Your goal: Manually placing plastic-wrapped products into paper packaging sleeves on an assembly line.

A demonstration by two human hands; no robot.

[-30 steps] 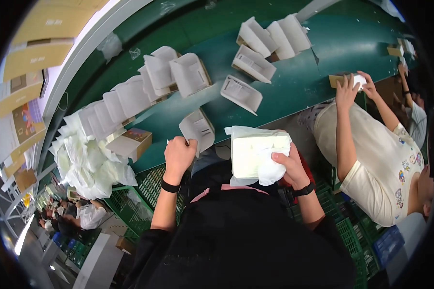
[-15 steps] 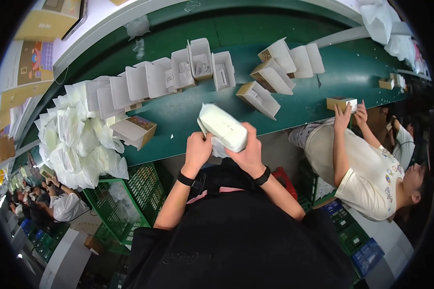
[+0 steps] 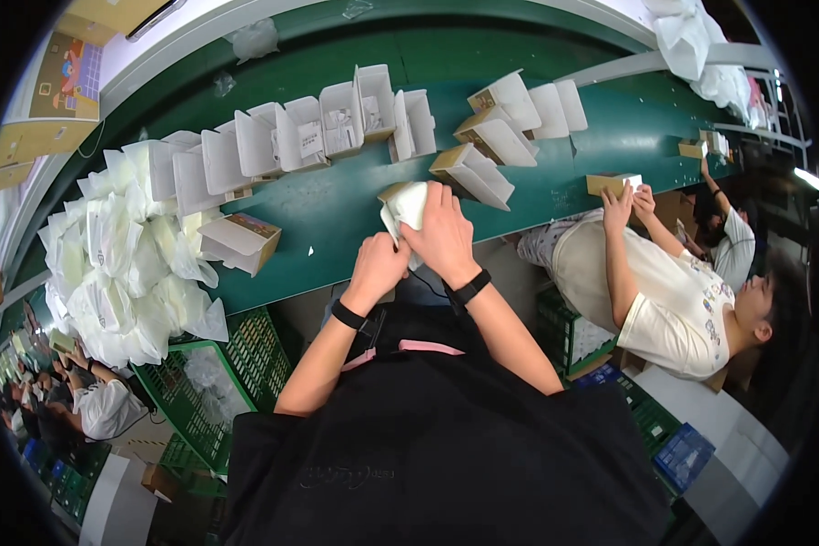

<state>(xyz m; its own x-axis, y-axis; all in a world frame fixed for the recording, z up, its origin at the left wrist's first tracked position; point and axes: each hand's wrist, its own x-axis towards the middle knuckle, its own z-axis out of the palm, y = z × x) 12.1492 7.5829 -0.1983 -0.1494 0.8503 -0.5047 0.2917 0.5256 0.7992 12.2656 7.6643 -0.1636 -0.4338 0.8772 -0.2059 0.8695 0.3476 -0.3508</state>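
Observation:
Just over the near edge of the green work surface, both my hands are at a small carton (image 3: 390,193) and a white bagged packet (image 3: 411,202). My right hand (image 3: 446,227) lies over the packet, with its fingers curled round the far end. Closed at the carton's near left side is my left hand (image 3: 379,270), its fingers bent. The packet lies against the carton's white flap. How far it sits inside is hidden by my hands. Beyond them stands an open carton (image 3: 473,177) with its white flap raised.
A row of open cartons (image 3: 300,136) runs along the surface. White bagged packets (image 3: 127,255) are heaped at the left, beside a single carton (image 3: 241,243). Green crates (image 3: 196,400) stand below the edge. A co-worker (image 3: 664,291) at the right handles another carton (image 3: 612,184).
The packet and carton have moved slightly away from me and turned. My right hand has shifted from the packet's right side to over its top. The view has shifted a little.

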